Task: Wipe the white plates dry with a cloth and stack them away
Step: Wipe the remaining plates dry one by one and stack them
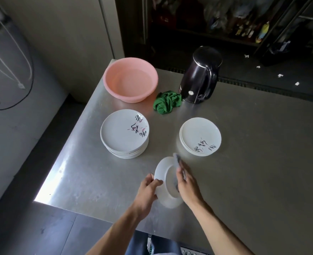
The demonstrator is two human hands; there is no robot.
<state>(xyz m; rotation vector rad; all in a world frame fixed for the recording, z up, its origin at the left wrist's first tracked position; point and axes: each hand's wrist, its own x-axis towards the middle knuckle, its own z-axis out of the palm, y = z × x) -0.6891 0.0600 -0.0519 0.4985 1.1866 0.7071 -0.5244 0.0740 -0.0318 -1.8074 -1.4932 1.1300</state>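
Drying 1 white plate above the steel table, with 2 stacks waiting.

The left hand (149,186) grips the held plate (161,172) by its rim, fingers (157,181) curled round the edge, so it tilts almost upright over the table (253,144). The right hand (187,184) holds a grey cloth (177,159), blurred, against the plate's face. A good wipe would turn the rim through the left hand while the cloth sweeps edge to centre, then do the other side. Beyond, a taller stack (124,131) and a shorter stack (200,135) stand well apart; which is dry cannot be told. Farther back sit a pink basin (107,78) and a green rag (167,102) just beside a black kettle (199,76). The room is dim, with dark shelving behind.
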